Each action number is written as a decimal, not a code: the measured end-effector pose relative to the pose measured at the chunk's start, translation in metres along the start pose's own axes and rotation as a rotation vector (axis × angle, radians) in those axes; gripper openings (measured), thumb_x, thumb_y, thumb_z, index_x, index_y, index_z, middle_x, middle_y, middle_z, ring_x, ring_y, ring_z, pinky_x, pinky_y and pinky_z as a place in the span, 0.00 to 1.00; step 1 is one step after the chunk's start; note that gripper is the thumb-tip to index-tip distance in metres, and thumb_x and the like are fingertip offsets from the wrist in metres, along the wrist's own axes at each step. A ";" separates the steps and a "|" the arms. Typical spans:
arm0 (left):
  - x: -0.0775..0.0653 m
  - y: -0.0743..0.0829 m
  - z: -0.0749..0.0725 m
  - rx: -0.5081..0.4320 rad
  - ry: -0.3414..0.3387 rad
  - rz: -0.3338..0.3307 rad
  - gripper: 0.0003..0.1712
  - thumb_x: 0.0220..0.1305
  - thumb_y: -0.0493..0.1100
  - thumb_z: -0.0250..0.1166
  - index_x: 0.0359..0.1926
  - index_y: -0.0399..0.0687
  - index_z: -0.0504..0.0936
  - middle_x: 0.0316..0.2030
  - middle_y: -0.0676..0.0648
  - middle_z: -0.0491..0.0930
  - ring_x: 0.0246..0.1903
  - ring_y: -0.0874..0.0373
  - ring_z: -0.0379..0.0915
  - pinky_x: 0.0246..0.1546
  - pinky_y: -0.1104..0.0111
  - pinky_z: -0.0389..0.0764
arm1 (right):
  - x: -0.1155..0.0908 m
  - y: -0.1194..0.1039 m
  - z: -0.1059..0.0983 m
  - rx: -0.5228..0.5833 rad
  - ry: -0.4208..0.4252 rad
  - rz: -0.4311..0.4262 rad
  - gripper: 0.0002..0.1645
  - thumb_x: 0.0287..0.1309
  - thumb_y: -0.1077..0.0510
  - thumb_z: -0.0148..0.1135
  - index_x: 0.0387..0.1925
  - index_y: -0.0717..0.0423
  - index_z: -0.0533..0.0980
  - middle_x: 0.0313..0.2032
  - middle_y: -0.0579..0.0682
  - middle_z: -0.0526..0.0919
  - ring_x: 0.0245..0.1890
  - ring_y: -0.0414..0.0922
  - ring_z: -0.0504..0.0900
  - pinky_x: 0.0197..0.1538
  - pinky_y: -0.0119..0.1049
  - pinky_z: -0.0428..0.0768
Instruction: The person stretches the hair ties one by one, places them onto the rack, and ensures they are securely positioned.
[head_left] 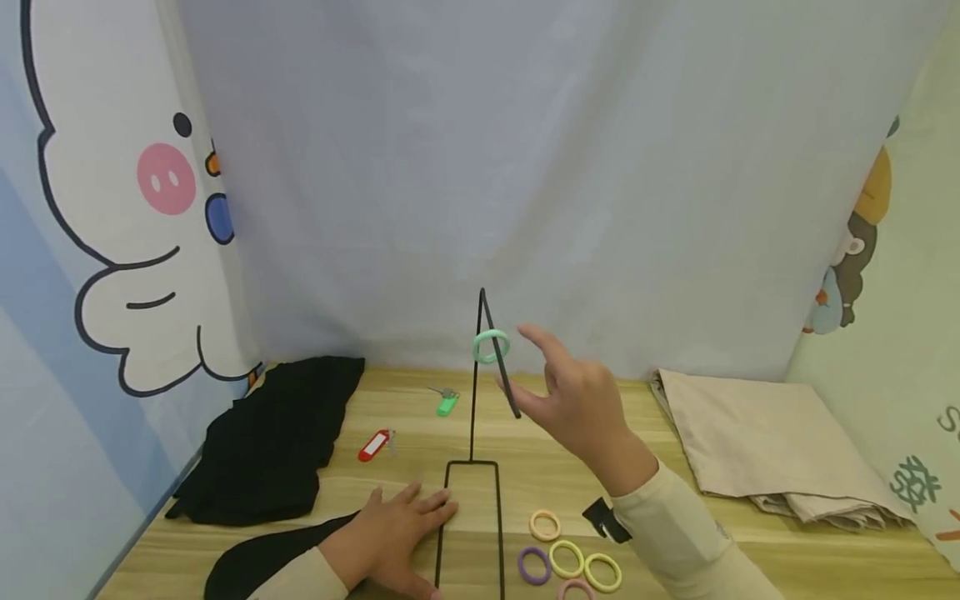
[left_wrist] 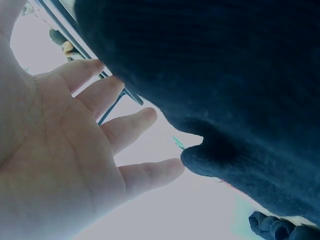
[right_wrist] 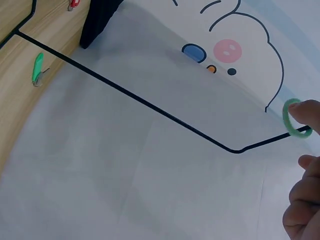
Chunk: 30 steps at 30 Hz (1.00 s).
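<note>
Black stand (head_left: 471, 462) cut off below

soft, faint shadows mark the grey curtain (head_left: 525, 183), while the left wrist view glares bluish-white.

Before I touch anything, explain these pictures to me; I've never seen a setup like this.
There is no machine here, just a person's bare hands. The wide picture comes from a camera worn on the head; the others from one on each wrist. On the table are a black wire stand, five loose rings, a red key tag, a green key tag, black cloth and beige cloth. A mint ring hangs on the stand's upper arm. The right hand is beside it, thumb and finger spread; the left hand lies at the base. Neither plainly grips anything.
</note>
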<state>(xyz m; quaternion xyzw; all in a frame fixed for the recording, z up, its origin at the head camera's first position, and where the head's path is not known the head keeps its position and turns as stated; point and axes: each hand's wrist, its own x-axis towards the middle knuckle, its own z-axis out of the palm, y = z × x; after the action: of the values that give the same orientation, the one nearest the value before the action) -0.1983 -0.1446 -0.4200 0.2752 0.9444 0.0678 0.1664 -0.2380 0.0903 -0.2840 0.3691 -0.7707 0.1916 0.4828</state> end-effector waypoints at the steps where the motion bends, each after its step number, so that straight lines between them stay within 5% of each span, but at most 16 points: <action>1: 0.000 0.000 0.001 0.002 -0.004 -0.003 0.54 0.41 0.75 0.64 0.69 0.68 0.57 0.69 0.58 0.56 0.67 0.41 0.52 0.51 0.32 0.57 | -0.004 0.001 0.000 0.005 -0.019 0.020 0.28 0.52 0.46 0.65 0.49 0.60 0.74 0.05 0.39 0.57 0.06 0.30 0.46 0.13 0.22 0.46; 4: 0.001 -0.002 0.002 0.009 -0.017 -0.009 0.54 0.41 0.75 0.64 0.69 0.68 0.56 0.69 0.58 0.56 0.67 0.42 0.52 0.51 0.33 0.58 | -0.017 0.006 0.000 0.023 -0.073 0.071 0.34 0.39 0.54 0.74 0.51 0.60 0.73 0.06 0.39 0.55 0.07 0.28 0.44 0.13 0.20 0.45; 11: 0.003 -0.003 0.005 0.015 -0.025 -0.007 0.54 0.41 0.76 0.62 0.69 0.68 0.56 0.70 0.58 0.55 0.68 0.42 0.52 0.52 0.34 0.58 | -0.053 0.017 -0.003 0.074 -0.334 0.321 0.31 0.45 0.50 0.71 0.52 0.56 0.74 0.09 0.36 0.52 0.10 0.28 0.41 0.15 0.21 0.46; 18: 0.003 -0.003 0.006 0.010 -0.031 -0.007 0.54 0.41 0.76 0.62 0.69 0.68 0.56 0.70 0.58 0.55 0.68 0.42 0.52 0.53 0.34 0.58 | -0.082 0.022 -0.008 0.299 -0.656 0.614 0.27 0.50 0.49 0.68 0.53 0.51 0.75 0.10 0.38 0.53 0.09 0.32 0.46 0.14 0.24 0.53; 30: 0.002 0.001 0.002 0.020 -0.013 -0.007 0.58 0.36 0.80 0.60 0.69 0.65 0.58 0.70 0.56 0.55 0.67 0.40 0.53 0.53 0.33 0.57 | -0.125 0.029 -0.001 0.465 -1.000 0.596 0.21 0.49 0.52 0.69 0.45 0.55 0.79 0.13 0.38 0.61 0.12 0.33 0.54 0.19 0.28 0.60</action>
<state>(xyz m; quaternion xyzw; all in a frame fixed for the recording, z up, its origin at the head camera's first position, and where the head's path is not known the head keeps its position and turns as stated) -0.1984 -0.1424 -0.4222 0.2738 0.9449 0.0560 0.1703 -0.2265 0.1577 -0.3920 0.2788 -0.9113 0.2848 -0.1034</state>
